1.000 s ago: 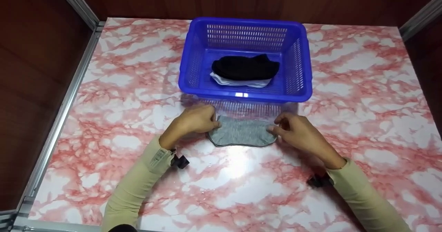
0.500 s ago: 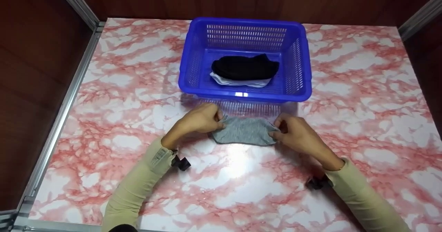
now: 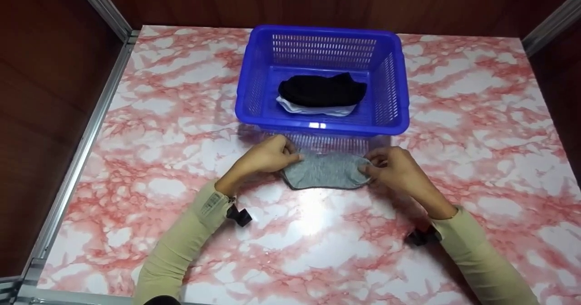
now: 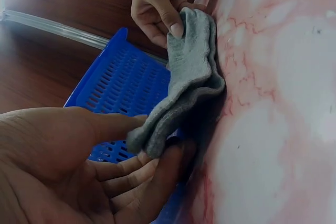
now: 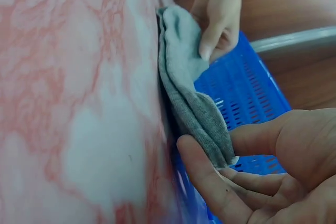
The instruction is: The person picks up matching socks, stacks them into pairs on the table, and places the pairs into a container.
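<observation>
Between my two hands is a pair of grey socks (image 3: 327, 171), laid one on the other just in front of the blue basket. My left hand (image 3: 273, 154) pinches the left end between thumb and fingers. At the opposite end my right hand (image 3: 394, 169) pinches it the same way. In the left wrist view the grey socks (image 4: 191, 61) show two layers with their edges sagging near the table. The right wrist view has the thumb on one face of the socks (image 5: 191, 98) and fingers on the other.
A blue plastic basket (image 3: 322, 126) with slotted walls stands behind the socks. Inside it black socks (image 3: 322, 90) lie on top of white ones (image 3: 317, 110). The table (image 3: 190, 255) has a red and white marbled top. Dark wooden panels (image 3: 317, 1) enclose the back and sides.
Both hands have shifted slightly to the right with the grey socks between them. The left hand has moved further in over the left end. The basket and the socks in it stay put.
</observation>
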The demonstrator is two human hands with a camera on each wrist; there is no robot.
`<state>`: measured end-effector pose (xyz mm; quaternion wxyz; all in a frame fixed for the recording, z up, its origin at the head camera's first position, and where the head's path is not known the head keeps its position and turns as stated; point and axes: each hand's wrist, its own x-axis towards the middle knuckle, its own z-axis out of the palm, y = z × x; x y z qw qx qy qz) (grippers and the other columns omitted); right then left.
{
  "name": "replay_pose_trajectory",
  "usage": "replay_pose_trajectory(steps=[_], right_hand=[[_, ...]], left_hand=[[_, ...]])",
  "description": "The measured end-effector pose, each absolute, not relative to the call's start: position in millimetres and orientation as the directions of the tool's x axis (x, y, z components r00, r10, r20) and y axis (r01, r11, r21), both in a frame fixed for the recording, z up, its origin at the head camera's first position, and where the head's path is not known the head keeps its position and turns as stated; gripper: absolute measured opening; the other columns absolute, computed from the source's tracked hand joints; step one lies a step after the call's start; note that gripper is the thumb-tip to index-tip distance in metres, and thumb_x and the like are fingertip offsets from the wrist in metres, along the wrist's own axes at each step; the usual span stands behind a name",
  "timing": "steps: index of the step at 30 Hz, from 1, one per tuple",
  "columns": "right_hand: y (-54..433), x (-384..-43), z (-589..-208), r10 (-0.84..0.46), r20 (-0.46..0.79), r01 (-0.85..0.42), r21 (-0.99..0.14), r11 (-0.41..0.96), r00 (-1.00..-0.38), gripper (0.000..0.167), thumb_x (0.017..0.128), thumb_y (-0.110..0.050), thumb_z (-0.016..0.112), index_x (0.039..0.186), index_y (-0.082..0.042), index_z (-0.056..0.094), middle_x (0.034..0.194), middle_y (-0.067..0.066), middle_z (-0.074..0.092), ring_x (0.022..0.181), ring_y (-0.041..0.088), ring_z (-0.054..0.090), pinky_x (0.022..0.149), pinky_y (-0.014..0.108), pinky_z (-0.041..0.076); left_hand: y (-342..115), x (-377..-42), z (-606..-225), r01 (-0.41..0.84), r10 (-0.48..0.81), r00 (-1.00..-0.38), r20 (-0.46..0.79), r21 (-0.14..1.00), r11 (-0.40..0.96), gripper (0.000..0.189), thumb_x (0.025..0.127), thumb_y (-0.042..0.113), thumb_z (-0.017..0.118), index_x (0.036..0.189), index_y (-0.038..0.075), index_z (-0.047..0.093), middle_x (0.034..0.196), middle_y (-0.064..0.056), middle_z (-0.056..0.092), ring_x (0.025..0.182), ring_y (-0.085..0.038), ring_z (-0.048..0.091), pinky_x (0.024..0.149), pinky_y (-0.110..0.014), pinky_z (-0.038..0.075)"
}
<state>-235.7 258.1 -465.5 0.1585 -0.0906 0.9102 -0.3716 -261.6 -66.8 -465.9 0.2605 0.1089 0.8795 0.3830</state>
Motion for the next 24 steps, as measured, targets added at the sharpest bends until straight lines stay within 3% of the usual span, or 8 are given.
replay_pose_trajectory(steps=[4, 7, 10, 15, 21, 24], right_hand=[[261.9, -238.2, -466.8, -0.272, -0.223, -0.040, -0.701, 0.712, -0.936, 0.032, 0.095, -0.021, 0.077, 0.118, 0.000, 0.076, 0.098, 0.012, 0.080, 0.094, 0.023, 0.074, 0.087, 0.033, 0.058], [264.5, -240.4, -468.3, -0.274, -0.218, -0.039, -0.714, 0.699, -0.937, 0.030, 0.094, -0.020, 0.079, 0.117, -0.001, 0.076, 0.099, 0.013, 0.080, 0.093, 0.021, 0.073, 0.086, 0.029, 0.058], [265.4, -242.3, -470.6, -0.277, -0.213, -0.038, -0.727, 0.685, -0.937, 0.028, 0.094, -0.018, 0.079, 0.115, -0.001, 0.077, 0.099, 0.014, 0.080, 0.091, 0.018, 0.073, 0.081, 0.021, 0.057], [264.1, -243.3, -472.4, -0.280, -0.220, -0.026, -0.742, 0.670, -0.934, 0.028, 0.094, -0.019, 0.078, 0.116, -0.001, 0.076, 0.100, 0.015, 0.079, 0.090, 0.017, 0.071, 0.076, 0.019, 0.056], [261.3, -239.7, -472.8, -0.274, -0.257, 0.036, -0.787, 0.616, -0.927, 0.027, 0.095, -0.015, 0.076, 0.118, 0.000, 0.074, 0.102, 0.018, 0.077, 0.083, 0.014, 0.072, 0.070, 0.027, 0.063], [258.3, -237.0, -470.9, -0.278, -0.231, 0.010, -0.785, 0.620, -0.933, 0.025, 0.095, -0.015, 0.076, 0.116, -0.003, 0.075, 0.102, 0.016, 0.077, 0.084, 0.015, 0.071, 0.070, 0.025, 0.061]], left_hand=[[-67.9, -264.0, -465.7, -0.024, 0.376, -0.846, -0.377, 0.733, 0.680, 0.018, 0.099, 0.025, 0.073, 0.095, 0.007, 0.075, 0.083, 0.001, 0.068, 0.069, -0.009, 0.057, 0.065, -0.025, 0.051], [-70.5, -266.2, -465.9, -0.061, 0.352, -0.853, -0.385, 0.744, 0.665, 0.029, 0.098, 0.020, 0.074, 0.119, 0.000, 0.074, 0.108, -0.010, 0.076, 0.088, -0.015, 0.066, 0.085, -0.032, 0.059], [-72.9, -267.5, -466.3, -0.097, 0.335, -0.852, -0.402, 0.750, 0.654, 0.034, 0.096, 0.019, 0.074, 0.125, 0.000, 0.072, 0.116, -0.013, 0.076, 0.101, -0.020, 0.068, 0.094, -0.036, 0.059], [-76.4, -268.8, -466.6, -0.106, 0.343, -0.847, -0.406, 0.762, 0.639, 0.032, 0.095, 0.017, 0.075, 0.123, 0.002, 0.072, 0.112, -0.011, 0.076, 0.100, -0.020, 0.068, 0.093, -0.035, 0.059], [-80.0, -267.2, -468.8, -0.076, 0.384, -0.845, -0.374, 0.793, 0.605, 0.030, 0.094, 0.013, 0.074, 0.122, 0.001, 0.074, 0.108, -0.011, 0.076, 0.096, -0.017, 0.067, 0.087, -0.029, 0.057], [-81.9, -265.9, -469.0, -0.076, 0.393, -0.845, -0.363, 0.808, 0.584, 0.032, 0.095, 0.014, 0.074, 0.124, 0.001, 0.073, 0.110, -0.012, 0.076, 0.098, -0.017, 0.067, 0.087, -0.029, 0.057]])
